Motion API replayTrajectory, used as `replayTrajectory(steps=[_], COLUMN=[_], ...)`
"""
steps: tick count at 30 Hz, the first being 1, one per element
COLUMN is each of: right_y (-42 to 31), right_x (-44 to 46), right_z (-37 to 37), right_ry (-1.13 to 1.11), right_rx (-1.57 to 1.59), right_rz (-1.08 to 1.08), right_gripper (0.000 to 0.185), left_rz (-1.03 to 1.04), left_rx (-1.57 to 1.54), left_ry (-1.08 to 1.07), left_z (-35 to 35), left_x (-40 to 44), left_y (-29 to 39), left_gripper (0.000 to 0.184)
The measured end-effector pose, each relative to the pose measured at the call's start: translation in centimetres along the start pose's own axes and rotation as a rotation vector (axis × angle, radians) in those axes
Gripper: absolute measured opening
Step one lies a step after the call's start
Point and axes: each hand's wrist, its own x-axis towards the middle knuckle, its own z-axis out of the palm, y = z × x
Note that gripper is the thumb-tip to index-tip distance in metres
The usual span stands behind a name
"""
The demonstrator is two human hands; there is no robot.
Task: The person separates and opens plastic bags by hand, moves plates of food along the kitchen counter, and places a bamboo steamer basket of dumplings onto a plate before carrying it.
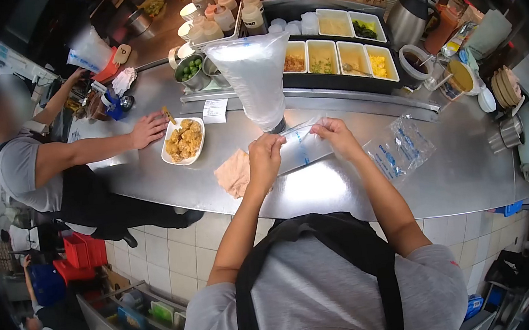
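Note:
Above the steel counter, a clear plastic bag (301, 147) with blue print is stretched between my two hands. My left hand (266, 159) pinches its left edge with closed fingers. At the bag's upper right corner, my right hand (335, 135) grips the plastic between thumb and fingers. Just behind stands a tall, wide-topped clear plastic bag (251, 77), its narrow lower end in a dark holder. A pinkish cloth (233, 173) lies beside my left hand. Flat on the counter to the right is another clear bag (399, 149) with blue print.
A co-worker's hand (149, 130) rests by a white dish (183, 141) of fried food, near a paper receipt (215, 111). Food trays (338, 57), sauce bottles (225, 17) and a bowl of limes (192, 71) line the back. A steel jug (408, 19) stands at right.

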Motion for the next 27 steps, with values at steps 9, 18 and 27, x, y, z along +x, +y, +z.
replayTrajectory(steps=[9, 18, 27], right_y=[-2.2, -1.5, -4.0], right_x=[0.6, 1.4, 1.7], right_z=[2.1, 3.4, 2.3], right_ry=[0.234, 0.223, 0.19], right_rx=[0.085, 0.169, 0.502], right_rz=[-0.101, -0.034, -0.019], right_gripper=[0.024, 0.027, 0.026], left_rz=[-0.033, -0.103, -0.136], left_rx=[-0.202, -0.897, -1.203], left_ry=[0.157, -0.138, -0.155], left_z=[-0.3, -1.1, -1.6], left_x=[0.2, 0.4, 1.0], left_y=[0.8, 2.2, 1.5], left_gripper=[0.008, 0.023, 0.024])
